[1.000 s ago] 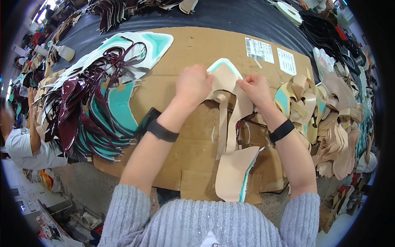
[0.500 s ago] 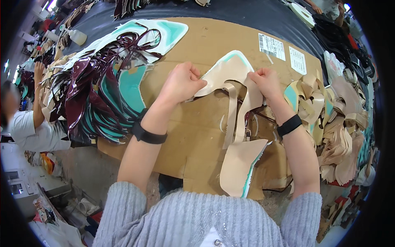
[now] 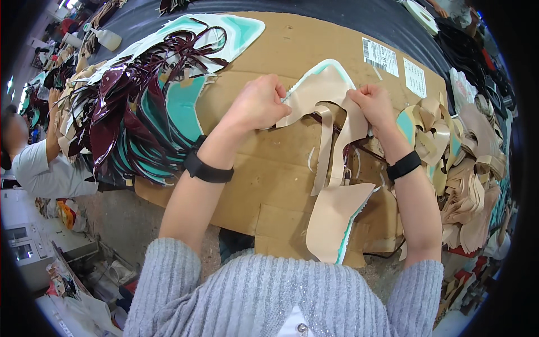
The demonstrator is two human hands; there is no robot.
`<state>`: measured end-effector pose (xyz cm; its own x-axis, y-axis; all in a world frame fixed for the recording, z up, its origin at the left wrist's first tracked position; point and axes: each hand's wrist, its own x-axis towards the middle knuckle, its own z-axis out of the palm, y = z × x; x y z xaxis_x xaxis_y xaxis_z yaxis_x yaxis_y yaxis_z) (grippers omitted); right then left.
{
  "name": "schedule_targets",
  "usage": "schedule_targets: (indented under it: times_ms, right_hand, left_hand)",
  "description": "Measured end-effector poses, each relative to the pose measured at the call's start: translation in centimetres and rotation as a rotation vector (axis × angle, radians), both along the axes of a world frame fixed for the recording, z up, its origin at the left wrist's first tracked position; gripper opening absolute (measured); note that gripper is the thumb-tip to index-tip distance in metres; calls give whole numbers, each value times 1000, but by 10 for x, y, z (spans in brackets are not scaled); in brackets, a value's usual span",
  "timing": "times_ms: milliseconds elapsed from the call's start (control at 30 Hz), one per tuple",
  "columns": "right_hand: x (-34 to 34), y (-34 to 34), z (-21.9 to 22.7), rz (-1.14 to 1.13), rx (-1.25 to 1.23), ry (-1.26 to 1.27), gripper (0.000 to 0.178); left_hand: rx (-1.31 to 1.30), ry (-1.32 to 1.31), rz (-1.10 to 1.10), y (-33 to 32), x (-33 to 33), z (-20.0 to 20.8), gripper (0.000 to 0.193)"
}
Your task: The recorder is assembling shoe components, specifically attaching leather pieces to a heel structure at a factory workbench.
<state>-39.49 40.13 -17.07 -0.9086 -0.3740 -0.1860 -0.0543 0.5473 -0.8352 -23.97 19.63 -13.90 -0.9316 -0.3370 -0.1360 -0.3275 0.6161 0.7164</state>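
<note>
A beige shoe-upper piece [image 3: 314,92] with a white and teal rim lies over the cardboard, arched between my hands. My left hand [image 3: 259,103] pinches its left edge, fingers curled. With thumb and fingertips my right hand [image 3: 373,108] grips its right edge. A narrow beige strap [image 3: 324,149] and a wider curved band trail from the piece toward me. At the lower end sits a broad beige panel [image 3: 337,219] with a teal and white edge along its right side. Some dark cord and small parts beneath are partly hidden.
Cardboard [image 3: 236,196] covers the black table [image 3: 236,5]. On the left lies a heap of glossy maroon and teal pieces [image 3: 132,123]; on the right, stacked beige pieces [image 3: 463,194]. A squeeze bottle [image 3: 106,38] stands far left, near another person [image 3: 53,168].
The view has shifted slightly, so the table and hands sit a little differently in the picture. Both hands keep hold of the beige piece's edges, its top still arched between them.
</note>
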Motion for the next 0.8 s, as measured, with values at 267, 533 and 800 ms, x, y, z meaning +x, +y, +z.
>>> schedule_targets:
  times_ms: [267,533,800]
  right_hand:
    - [-2,-1,-5,10,-6,17,18]
    - [1,-1,2,26,24,30,18]
    - [4,-2,4,-18,15,23,22]
  left_hand:
    - [-232,138,167,6,22,-8,24]
    - [32,90,155,-2,39,-2,17]
    - [-26,-67,100,14,31,4,24]
